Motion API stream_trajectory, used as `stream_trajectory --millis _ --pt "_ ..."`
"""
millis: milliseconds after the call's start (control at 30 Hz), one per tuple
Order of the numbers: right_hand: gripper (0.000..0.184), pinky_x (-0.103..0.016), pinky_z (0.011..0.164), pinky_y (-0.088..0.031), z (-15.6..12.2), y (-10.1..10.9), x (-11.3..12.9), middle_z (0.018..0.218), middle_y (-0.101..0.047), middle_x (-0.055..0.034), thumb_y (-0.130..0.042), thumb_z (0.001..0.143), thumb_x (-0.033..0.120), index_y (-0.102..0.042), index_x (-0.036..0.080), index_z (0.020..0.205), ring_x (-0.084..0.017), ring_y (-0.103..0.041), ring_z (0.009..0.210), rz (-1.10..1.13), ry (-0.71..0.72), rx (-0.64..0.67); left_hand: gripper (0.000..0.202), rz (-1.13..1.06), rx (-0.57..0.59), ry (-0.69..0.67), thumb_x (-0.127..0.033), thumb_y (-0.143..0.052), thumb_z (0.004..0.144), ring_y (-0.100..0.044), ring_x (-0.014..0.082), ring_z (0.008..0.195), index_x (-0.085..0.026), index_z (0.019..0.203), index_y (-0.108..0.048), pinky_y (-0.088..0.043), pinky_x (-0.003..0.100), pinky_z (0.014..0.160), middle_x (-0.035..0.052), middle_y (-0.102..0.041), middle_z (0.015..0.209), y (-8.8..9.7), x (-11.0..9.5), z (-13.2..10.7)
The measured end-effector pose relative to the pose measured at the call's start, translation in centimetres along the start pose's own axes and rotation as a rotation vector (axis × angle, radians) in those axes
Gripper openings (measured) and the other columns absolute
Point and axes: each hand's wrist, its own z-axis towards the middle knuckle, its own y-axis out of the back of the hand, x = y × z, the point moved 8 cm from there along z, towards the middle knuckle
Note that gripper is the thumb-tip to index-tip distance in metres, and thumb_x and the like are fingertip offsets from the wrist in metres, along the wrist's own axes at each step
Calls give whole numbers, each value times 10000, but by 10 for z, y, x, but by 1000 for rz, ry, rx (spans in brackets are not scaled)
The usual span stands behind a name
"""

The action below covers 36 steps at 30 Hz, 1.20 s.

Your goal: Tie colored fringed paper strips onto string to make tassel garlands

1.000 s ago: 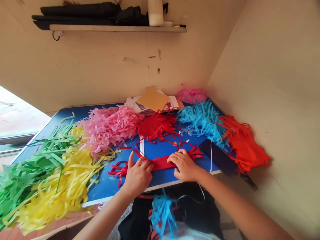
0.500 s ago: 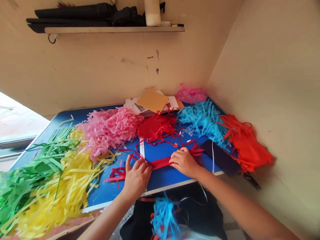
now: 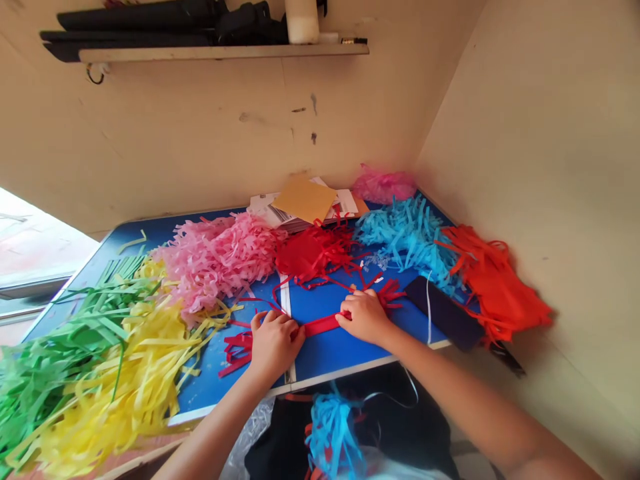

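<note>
A narrow folded band of red fringed tissue paper [image 3: 321, 325] lies across the front of the blue table [image 3: 327, 363]. Its cut strips fan out past both of my hands. My left hand [image 3: 275, 341] is closed on the band's left part, fingers curled over it. On its right part, my right hand [image 3: 364, 317] grips the band the same way. The middle stretch between the hands looks flat and straight. Just behind them sits a pile of red fringed paper [image 3: 313, 257], with loose red strips trailing toward my hands.
Pink [image 3: 220, 260], yellow [image 3: 150, 360] and green fringe piles [image 3: 65, 340] cover the left side. Blue fringe [image 3: 405, 230], orange fringe [image 3: 500, 287] and a dark phone-like slab [image 3: 443, 313] lie right. Papers [image 3: 305, 200] stand at the back, below a wall shelf [image 3: 225, 52]. Blue fringe [image 3: 334, 433] hangs over my lap.
The red band between my hands has become narrower and neater. My fingers have curled in more tightly, and the view has shifted slightly.
</note>
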Motion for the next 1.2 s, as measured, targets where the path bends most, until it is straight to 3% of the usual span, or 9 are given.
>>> stream_trajectory --millis 100,167,267,367,467,600,733,900,1200 --pt "135 -357 780 -308 -4 12 2 802 -675 -28 -693 811 306 -626 196 773 -206 -578 830 -31 -5 -66 127 47 -38 -29 -278 -576 863 -582 245 875 -238 829 -692 -331 510 955 46 -693 848 9 -6 -1" --pt "108 -402 867 -299 -9 23 12 930 -684 -45 -679 844 304 -638 211 881 -222 -563 923 -54 113 -135 175 79 -66 -137 -209 -548 882 -580 257 966 -280 932 -701 -283 541 1022 40 -696 933 15 -17 -4" --pt "76 -452 962 -256 -19 26 31 971 -691 -31 -648 889 308 -656 234 904 -229 -530 1008 -81 378 -124 249 82 -70 -283 -132 -521 875 -581 261 1023 -289 874 -715 -197 569 1097 23 -705 913 18 -31 -9" --pt "95 -445 971 -270 -18 21 34 902 -704 -26 -593 929 246 -672 228 882 -216 -530 994 -118 458 -69 192 24 -59 -302 -156 -559 832 -585 266 1033 -257 876 -716 -162 579 1123 29 -711 894 18 -35 -9" --pt "149 -426 935 -299 -11 19 35 877 -705 -28 -573 933 222 -677 221 826 -207 -538 953 -92 419 -34 141 -16 -56 -277 -232 -582 840 -584 268 1027 -249 898 -709 -161 586 1122 30 -715 878 18 -36 -5" --pt "127 -450 925 -292 -11 20 42 996 -691 -60 -679 853 304 -676 200 926 -239 -526 986 -107 397 -60 182 -32 -84 -244 -191 -543 880 -601 238 971 -257 817 -700 -208 552 1102 11 -719 815 16 -33 -4" --pt "118 -397 852 -294 -20 12 35 847 -697 -17 -621 914 263 -694 221 831 -195 -543 881 -61 427 -73 215 -92 -95 -207 -226 -537 919 -615 218 926 -281 810 -714 -221 529 1077 -2 -735 809 13 -19 -12" --pt "137 -333 780 -291 -14 9 -3 832 -691 -14 -695 871 307 -719 219 769 -170 -562 854 167 172 9 206 -219 46 -73 -348 -575 911 -611 212 889 -277 791 -726 -303 464 962 7 -734 835 1 7 -20" --pt "150 -314 772 -303 1 -1 -5 855 -683 -34 -656 829 246 -653 183 692 -215 -570 958 112 -6 174 226 -140 123 41 -330 -585 877 -578 211 845 -234 694 -676 -322 409 858 -7 -707 756 -4 2 -7"
